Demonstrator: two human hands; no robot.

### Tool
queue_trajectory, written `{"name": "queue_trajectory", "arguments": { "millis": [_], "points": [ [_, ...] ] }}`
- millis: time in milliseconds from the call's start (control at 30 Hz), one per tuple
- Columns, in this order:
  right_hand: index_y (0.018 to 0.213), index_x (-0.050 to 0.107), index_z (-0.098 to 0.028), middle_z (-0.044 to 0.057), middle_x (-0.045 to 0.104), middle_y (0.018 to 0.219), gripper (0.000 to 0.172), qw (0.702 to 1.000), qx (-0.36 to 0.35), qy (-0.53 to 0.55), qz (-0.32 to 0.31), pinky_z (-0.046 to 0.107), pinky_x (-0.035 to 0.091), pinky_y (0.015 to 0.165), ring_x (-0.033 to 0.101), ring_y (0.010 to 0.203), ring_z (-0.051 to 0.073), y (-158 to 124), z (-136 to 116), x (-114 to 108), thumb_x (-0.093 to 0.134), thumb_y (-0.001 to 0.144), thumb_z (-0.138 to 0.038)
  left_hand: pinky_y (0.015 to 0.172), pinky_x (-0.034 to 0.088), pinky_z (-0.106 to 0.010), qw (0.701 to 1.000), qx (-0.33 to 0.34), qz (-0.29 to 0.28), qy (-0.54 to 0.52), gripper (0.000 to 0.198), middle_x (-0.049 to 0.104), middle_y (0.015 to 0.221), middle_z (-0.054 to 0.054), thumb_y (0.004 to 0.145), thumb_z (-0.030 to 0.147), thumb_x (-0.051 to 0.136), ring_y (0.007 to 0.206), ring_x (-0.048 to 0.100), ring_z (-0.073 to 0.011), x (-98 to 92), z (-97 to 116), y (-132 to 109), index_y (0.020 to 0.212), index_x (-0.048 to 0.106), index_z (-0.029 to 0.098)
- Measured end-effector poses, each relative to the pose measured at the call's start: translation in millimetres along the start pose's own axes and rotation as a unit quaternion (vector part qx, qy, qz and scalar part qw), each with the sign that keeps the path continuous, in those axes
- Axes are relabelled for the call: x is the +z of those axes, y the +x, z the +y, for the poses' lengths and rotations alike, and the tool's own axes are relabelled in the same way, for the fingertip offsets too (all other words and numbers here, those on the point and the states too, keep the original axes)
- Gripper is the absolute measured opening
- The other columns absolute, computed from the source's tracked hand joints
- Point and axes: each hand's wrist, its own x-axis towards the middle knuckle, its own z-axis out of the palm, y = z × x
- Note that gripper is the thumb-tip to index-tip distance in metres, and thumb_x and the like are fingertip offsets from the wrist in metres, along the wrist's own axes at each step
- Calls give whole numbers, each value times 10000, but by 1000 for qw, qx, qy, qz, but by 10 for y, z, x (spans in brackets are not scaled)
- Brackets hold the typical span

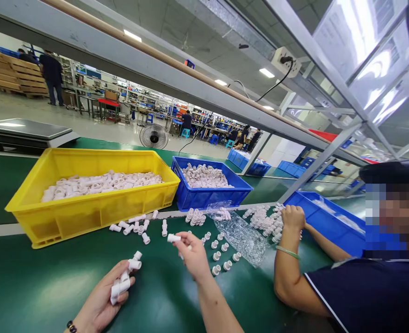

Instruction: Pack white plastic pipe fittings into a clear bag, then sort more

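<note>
Several white plastic fittings (120, 287) are held in my left hand (103, 293), its fingers curled round them at the lower left. My right hand (194, 256) pinches one white fitting (174, 237) between thumb and fingertips, over the green table (163, 300); something else white shows partly under its fingers. Just right of that hand, several fittings (216, 255) stand upright in loose rows. Loose fittings (135, 226) lie beyond my hands, in front of the yellow bin (100, 217).
A blue bin (211, 196) of fittings stands beside the yellow one. Right of centre lies a clear plastic bag (244, 240), near a pile of fittings (265, 222). A co-worker's arms (289, 263) reach in from the right. A metal frame (197, 92) crosses overhead.
</note>
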Motion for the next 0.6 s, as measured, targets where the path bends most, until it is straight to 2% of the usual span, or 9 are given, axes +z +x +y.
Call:
{"name": "queue_trajectory", "arguments": {
  "millis": [67, 100, 167, 233, 367, 500, 600],
  "points": [
    [914, 582, -172, 4, 602, 715, 228, 987, -45, -147, 46, 199, 395, 510, 518, 570, 100, 92, -64, -278, 539, 772, -346, 264, 310, -124, 1000, -1, -5, 5, 122, 572, 802, -39, 755, 136, 589, 523, 558, -90, -1, 2, 5, 864, 534, 134],
    [923, 583, -187, 4, 614, 745, 220, 968, -50, -235, 71, 211, 412, 570, 548, 632, 117, 157, -89, -428, 518, 788, -347, 264, 304, -123, 1000, -2, -8, 9, 121, 564, 790, -34, 754, 142, 592, 517, 549, -86, 2, 2, 5, 860, 535, 135],
    [960, 591, -215, 7, 633, 801, 222, 909, -28, -402, 108, 236, 418, 664, 580, 740, 148, 317, -126, -724, 479, 810, -335, 266, 296, -121, 1000, -6, -17, 14, 128, 552, 774, -26, 749, 161, 604, 510, 533, -81, 10, 2, 3, 854, 534, 141],
    [937, 617, -206, 34, 643, 820, 201, 868, 6, -481, 120, 270, 407, 713, 588, 806, 186, 497, -143, -982, 502, 791, -282, 269, 293, -119, 999, -11, -27, 18, 147, 546, 768, -21, 738, 185, 624, 507, 523, -77, 13, 0, 3, 846, 532, 147],
    [836, 631, -157, 92, 632, 889, 136, 843, 44, -525, 103, 299, 408, 770, 575, 866, 195, 801, -124, -1288, 555, 793, -261, 269, 295, -119, 999, -10, -36, 31, 212, 541, 761, -11, 700, 222, 671, 513, 526, -78, 14, -7, 11, 847, 534, 157],
    [924, 584, -141, 61, 590, 994, 225, 838, 55, -537, 84, 341, 432, 818, 556, 891, 151, 940, -53, -1375, 497, 863, -339, 265, 293, -120, 998, -7, -40, 43, 238, 529, 737, 2, 682, 251, 690, 516, 528, -79, 23, -12, 11, 843, 539, 162],
    [845, 604, -139, 45, 618, 945, 159, 847, 58, -522, 83, 338, 418, 832, 561, 909, 160, 967, 17, -1410, 544, 833, -285, 263, 291, -119, 998, -6, -44, 48, 240, 529, 738, 3, 681, 268, 691, 507, 517, -71, 24, -17, 0, 838, 544, 161]
  ]
}}
